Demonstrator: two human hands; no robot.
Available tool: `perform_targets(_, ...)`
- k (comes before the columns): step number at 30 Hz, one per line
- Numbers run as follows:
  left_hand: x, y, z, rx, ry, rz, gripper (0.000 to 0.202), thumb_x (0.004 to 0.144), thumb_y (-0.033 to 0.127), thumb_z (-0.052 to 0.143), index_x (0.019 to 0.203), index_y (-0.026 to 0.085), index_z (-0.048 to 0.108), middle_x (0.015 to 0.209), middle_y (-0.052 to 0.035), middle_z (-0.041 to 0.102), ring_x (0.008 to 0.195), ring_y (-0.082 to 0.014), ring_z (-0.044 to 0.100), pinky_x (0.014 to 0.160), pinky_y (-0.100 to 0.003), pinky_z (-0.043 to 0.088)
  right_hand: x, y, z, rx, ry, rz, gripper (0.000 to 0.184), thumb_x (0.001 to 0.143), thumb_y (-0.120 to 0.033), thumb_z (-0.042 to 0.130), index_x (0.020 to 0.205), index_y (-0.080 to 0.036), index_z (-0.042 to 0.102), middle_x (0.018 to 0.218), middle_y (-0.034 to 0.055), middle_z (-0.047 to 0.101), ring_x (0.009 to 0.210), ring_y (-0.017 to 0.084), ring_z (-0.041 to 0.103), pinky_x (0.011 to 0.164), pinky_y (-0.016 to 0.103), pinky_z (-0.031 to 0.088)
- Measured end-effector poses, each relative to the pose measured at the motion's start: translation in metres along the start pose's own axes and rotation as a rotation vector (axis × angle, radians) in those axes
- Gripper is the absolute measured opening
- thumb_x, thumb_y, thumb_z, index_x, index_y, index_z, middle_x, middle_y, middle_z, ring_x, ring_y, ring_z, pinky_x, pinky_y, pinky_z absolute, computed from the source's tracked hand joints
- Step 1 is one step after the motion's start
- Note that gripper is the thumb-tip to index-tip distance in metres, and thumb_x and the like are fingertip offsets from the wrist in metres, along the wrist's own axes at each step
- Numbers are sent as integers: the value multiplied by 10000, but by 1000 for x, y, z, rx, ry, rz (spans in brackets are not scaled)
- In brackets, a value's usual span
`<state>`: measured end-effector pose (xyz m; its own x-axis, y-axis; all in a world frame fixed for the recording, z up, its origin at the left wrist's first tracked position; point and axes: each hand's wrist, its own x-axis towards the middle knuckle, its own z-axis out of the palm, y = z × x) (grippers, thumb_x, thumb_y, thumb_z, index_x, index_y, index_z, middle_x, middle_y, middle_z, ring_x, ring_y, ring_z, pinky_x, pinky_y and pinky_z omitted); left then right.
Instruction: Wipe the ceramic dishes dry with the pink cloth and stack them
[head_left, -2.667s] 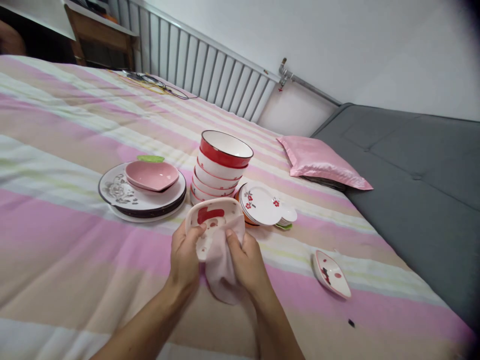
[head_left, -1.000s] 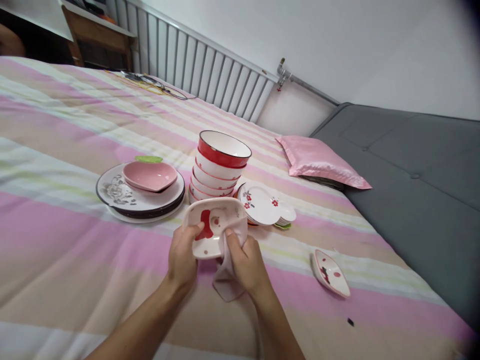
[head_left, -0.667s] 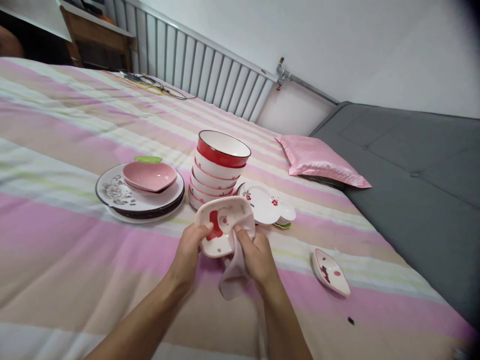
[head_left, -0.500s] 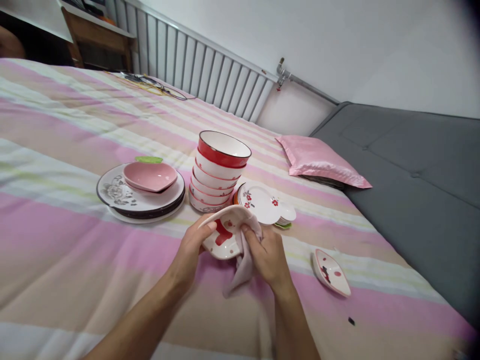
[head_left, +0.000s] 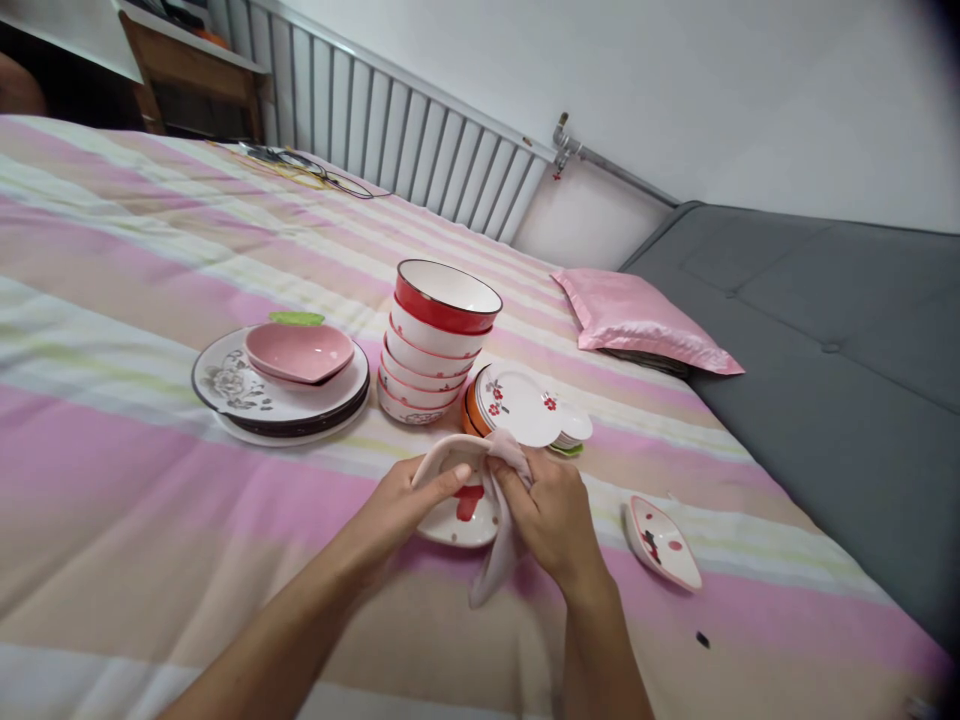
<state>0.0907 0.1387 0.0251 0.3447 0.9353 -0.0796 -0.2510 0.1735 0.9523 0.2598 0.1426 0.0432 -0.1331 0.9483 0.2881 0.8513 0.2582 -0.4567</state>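
Over the bed, nearer than the stacked bowls, a patterned dish is gripped by the left hand, the right hand pinching a pale cloth against its right edge.

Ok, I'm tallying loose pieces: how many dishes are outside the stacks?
2: a white dish in the left hand, and a pink-rimmed dish on the bedspread at right. Others may be hidden.

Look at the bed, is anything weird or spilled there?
The bowl stack looks odd, standing on a striped bedcover, not where bowls usually go. A small black bit lies alone near the pink-rimmed dish; I can't tell what it is. Nothing looks spilled.
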Motion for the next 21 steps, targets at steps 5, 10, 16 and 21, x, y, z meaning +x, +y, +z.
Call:
perform_targets(5, 4, -7, 2, -105, 96, -54, 396, 814, 519, 545, 781, 149, 682, 640, -64, 664, 599, -178, 589, 567, -252, 434, 1, -1, 6, 88, 22, 27, 287, 917, -382, 444, 995, -193, 645, 905, 93, 716, 861, 261, 645, 697, 307, 406)
perform_targets(10, 3, -10, 5, -283, 184, -92, 427, 799, 507, 583, 965, 124, 673, 699, -76, 702, 582, -188, 627, 573, -275, 475, 1, -7, 11, 179, -4, 73, 392, 935, -418, 367, 794, -176, 641, 694, 57, 680, 678, 210, 623, 607, 272, 386)
perform_targets(16, 4, -10, 4, -426, 249, -32, 428, 799, 464, 611, 1057, 126, 660, 830, -94, 728, 738, -219, 676, 606, -265, 514, 0, -14, 23, 245, -88, 128, 494, 927, -461, 333, 537, -193, 474, 521, 17, 560, 528, 160, 540, 519, 245, 322)
perform_targets(21, 7, -8, 5, -557, 439, 39, 381, 807, 404, 622, 1100, 162, 652, 936, -66, 731, 876, -223, 677, 744, -283, 537, -2, -21, 32, 225, -101, 163, 466, 914, -472, 329, 535, -211, 404, 509, 19, 506, 532, 174, 521, 523, 258, 318)
